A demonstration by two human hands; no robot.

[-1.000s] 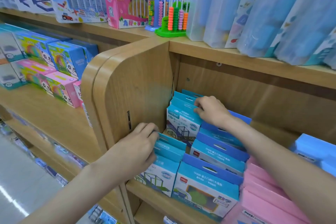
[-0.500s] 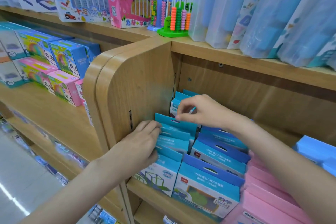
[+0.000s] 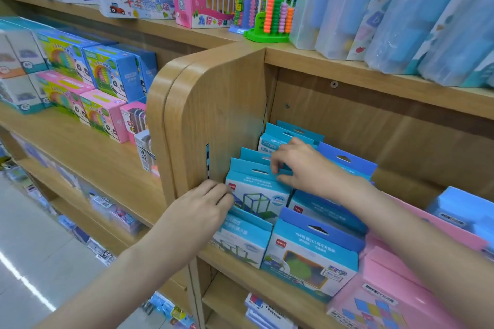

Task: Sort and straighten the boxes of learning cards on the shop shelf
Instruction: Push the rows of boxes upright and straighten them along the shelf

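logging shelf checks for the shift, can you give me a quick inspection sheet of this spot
surface: wooden shelf beside a rounded divider panel.
job's things: teal card boxes in a row against the divider, one raised; blue-topped boxes beside them; pink boxes further right.
clutter: nothing seen.
grippers: left hand touches the raised box's left edge; right hand pinches its top flap.
cables: nothing seen.
surroundings: abacus toys and clear pouches above.
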